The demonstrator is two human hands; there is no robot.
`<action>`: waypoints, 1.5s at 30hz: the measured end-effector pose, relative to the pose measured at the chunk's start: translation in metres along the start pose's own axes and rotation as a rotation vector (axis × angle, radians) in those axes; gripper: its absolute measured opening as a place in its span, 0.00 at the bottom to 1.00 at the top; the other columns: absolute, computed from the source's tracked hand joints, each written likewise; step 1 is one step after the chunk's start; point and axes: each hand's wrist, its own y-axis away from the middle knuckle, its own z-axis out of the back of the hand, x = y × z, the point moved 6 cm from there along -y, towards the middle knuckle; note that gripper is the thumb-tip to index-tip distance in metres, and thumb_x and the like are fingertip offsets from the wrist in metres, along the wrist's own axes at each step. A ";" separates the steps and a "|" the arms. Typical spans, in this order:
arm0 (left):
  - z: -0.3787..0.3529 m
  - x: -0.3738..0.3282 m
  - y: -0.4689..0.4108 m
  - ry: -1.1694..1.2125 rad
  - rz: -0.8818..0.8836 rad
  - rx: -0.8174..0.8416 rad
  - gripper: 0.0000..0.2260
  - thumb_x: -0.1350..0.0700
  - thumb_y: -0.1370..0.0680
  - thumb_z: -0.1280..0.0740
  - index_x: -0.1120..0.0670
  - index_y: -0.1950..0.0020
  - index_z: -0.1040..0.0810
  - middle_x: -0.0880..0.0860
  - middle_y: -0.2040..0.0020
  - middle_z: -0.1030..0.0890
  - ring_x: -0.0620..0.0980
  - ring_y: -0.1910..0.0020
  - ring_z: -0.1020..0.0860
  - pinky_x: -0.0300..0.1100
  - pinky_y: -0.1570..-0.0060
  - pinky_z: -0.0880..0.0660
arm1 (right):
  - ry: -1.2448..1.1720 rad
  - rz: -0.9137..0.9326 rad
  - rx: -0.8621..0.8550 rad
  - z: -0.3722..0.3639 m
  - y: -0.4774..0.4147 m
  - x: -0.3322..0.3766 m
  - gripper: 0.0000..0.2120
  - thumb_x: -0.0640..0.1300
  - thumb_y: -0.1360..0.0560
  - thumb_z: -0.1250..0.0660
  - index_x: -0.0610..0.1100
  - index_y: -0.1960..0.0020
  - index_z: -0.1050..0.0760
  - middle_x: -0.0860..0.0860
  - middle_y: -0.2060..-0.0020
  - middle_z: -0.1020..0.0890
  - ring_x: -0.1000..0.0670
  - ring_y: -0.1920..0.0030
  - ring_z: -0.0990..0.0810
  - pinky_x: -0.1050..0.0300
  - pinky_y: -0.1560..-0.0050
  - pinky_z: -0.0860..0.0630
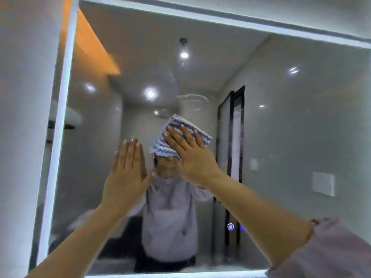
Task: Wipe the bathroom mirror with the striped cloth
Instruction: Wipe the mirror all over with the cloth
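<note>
The bathroom mirror (291, 137) fills most of the view, framed by a lit white border. A folded cloth with blue and white stripes (172, 135) lies flat against the glass near the middle. My right hand (190, 155) presses on it with the palm, fingers spread over the cloth. My left hand (128, 171) rests flat on the bare glass just left of the cloth, fingers together and straight, holding nothing. The glass reflects a person in a light hooded top behind both hands.
A small glowing touch button (230, 226) sits low on the mirror, right of centre. The lit border (60, 127) runs down the left side, with a plain wall (24, 117) beyond it. Faint smears show on the glass above the cloth.
</note>
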 end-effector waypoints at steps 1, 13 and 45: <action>-0.002 -0.002 0.001 0.014 0.009 0.014 0.36 0.40 0.24 0.55 0.67 0.26 0.47 0.66 0.25 0.47 0.65 0.25 0.47 0.59 0.29 0.44 | -0.002 0.003 -0.008 0.000 0.000 0.000 0.27 0.53 0.19 0.49 0.55 0.23 0.56 0.59 0.25 0.58 0.51 0.23 0.62 0.49 0.26 0.66; -0.010 0.000 0.007 0.071 -0.009 -0.001 0.36 0.40 0.22 0.58 0.68 0.27 0.52 0.65 0.25 0.51 0.62 0.25 0.49 0.59 0.29 0.45 | 0.132 0.097 -0.022 0.011 -0.059 0.003 0.27 0.54 0.19 0.52 0.55 0.23 0.58 0.57 0.23 0.56 0.49 0.23 0.61 0.45 0.25 0.63; -0.009 -0.003 0.010 0.169 -0.002 -0.007 0.37 0.37 0.25 0.70 0.62 0.26 0.61 0.60 0.24 0.59 0.59 0.24 0.58 0.56 0.26 0.53 | -0.036 -0.062 -0.229 0.006 -0.065 0.004 0.28 0.50 0.19 0.46 0.51 0.23 0.53 0.52 0.22 0.51 0.46 0.23 0.59 0.48 0.27 0.69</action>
